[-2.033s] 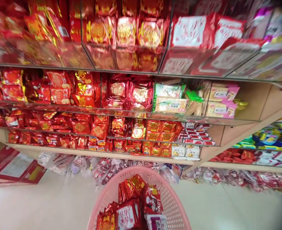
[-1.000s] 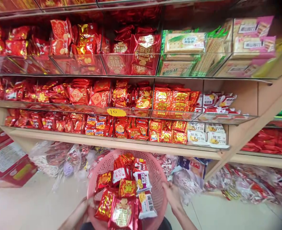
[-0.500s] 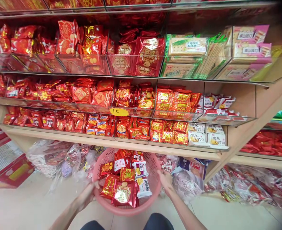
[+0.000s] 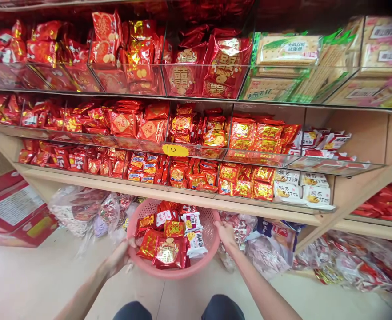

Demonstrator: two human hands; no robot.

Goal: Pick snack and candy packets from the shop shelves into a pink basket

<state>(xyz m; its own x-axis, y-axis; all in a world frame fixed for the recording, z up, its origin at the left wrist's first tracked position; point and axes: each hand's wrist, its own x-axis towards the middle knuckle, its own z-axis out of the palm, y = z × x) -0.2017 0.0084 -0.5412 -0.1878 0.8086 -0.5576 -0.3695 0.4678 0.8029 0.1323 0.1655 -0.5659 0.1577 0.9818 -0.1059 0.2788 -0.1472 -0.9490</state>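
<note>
Between my hands is a round pink plastic basket (image 4: 169, 272), its far rim close to the lowest shelf edge. My left hand (image 4: 118, 258) grips the rim on the left, and my right hand (image 4: 226, 233) grips it on the right; the fingers of both are partly hidden by the rim. Inside lie several wrapped snack packets: a large dark red packet (image 4: 170, 252) with gold print in front, a red and gold packet (image 4: 174, 229) behind it, and two white packets, one a white packet (image 4: 196, 243) at the right.
A wooden shelf (image 4: 82, 180) with clear dividers holds rows of red packets, green-edged crackers (image 4: 286, 49) and white packets (image 4: 302, 186). A yellow tag (image 4: 175, 150) reads 10. Plastic bags (image 4: 269, 253) lie beneath. Red cartons (image 4: 12, 213) stand left.
The basket and both hands sit slightly higher and further left in view. The shelves look nearer and shifted right as the camera moved. Both hands keep their hold.
</note>
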